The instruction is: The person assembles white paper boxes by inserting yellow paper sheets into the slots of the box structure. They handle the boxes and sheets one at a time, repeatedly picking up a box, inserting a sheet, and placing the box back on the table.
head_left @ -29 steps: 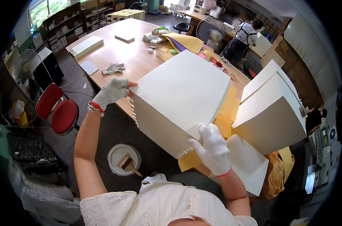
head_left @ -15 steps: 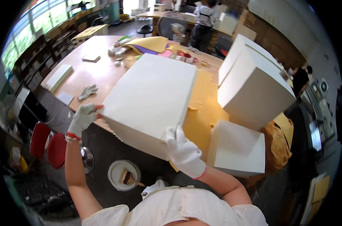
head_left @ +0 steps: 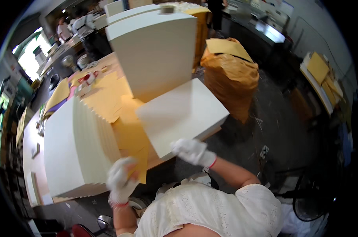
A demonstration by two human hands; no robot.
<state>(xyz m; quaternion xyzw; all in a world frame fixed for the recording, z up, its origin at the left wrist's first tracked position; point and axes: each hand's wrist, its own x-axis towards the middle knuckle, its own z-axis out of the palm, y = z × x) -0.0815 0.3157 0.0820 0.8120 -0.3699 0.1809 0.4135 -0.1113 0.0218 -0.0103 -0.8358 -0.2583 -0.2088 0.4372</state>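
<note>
Left hand in white knit glove with red cuff [head_left: 123, 177]: smeared by motion, fingers hard to make out, forearm cut by the lower edge. Right hand in white knit glove with red cuff [head_left: 190, 151]: also soft. Hands well apart from each other; cannot tell whether either grips.

Left hand overlaps, in view, the near right corner of a white layered stack with toothed edges [head_left: 62, 146], lying on the pale wood surface [head_left: 29, 136]. Right hand at the near edge of a low white rectangular block [head_left: 183, 114], same surface.

Container: bulging orange-brown plastic sack [head_left: 230, 83] on the floor past the low block; flat yellow sheet [head_left: 228, 48] on top, contents hidden.

Tall white upright block [head_left: 157, 55] stands behind the low one, blocking sight of the surface beyond. Small round brownish object [head_left: 167, 9] on it. Yellow-orange paper sheets [head_left: 108, 94] spread between stack and blocks. Red chair [head_left: 81, 230] cropped below.
</note>
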